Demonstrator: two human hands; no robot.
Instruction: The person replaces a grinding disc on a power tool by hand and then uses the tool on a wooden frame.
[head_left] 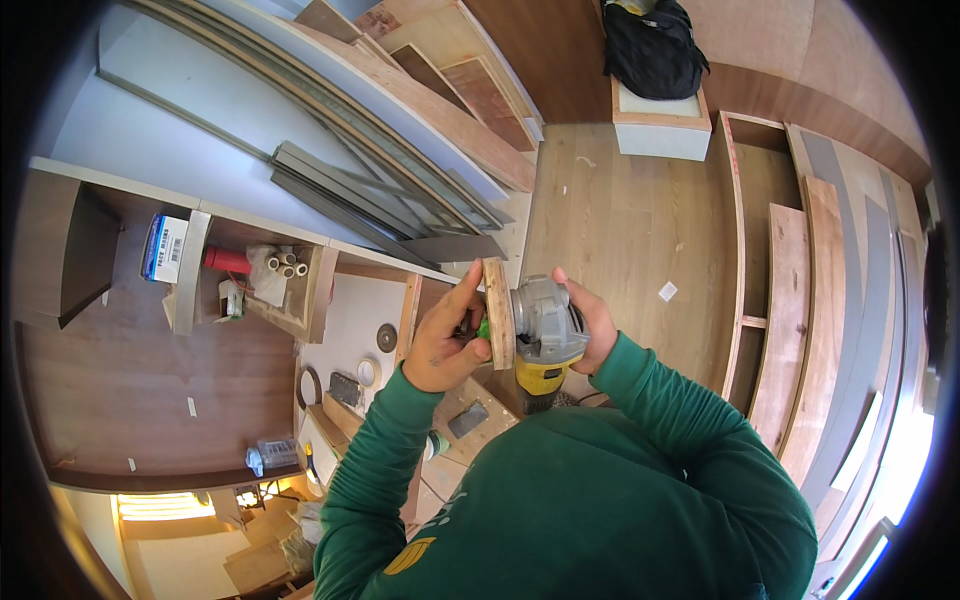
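Observation:
In front of my chest is a yellow and grey power tool (548, 318) with a dark lower end; its exact kind I cannot make out. A thick plywood piece (498, 315), seen edge-on, stands against the left of its grey head. My left hand (445, 340) grips this plywood, fingers at its upper edge and thumb lower on its left face. A bit of bright green (483, 328) shows between the fingers and the wood. My right hand (592, 322) is wrapped round the right side of the tool, its thumb on top and its other fingers mostly hidden.
A low cabinet on the left holds paper rolls (285, 265) and a blue-white box (165, 248). A bench (480, 405) lies below my left arm, with tape rolls near it. Long boards (785, 330) lean at right. A black bag (655, 50) sits on a white box ahead.

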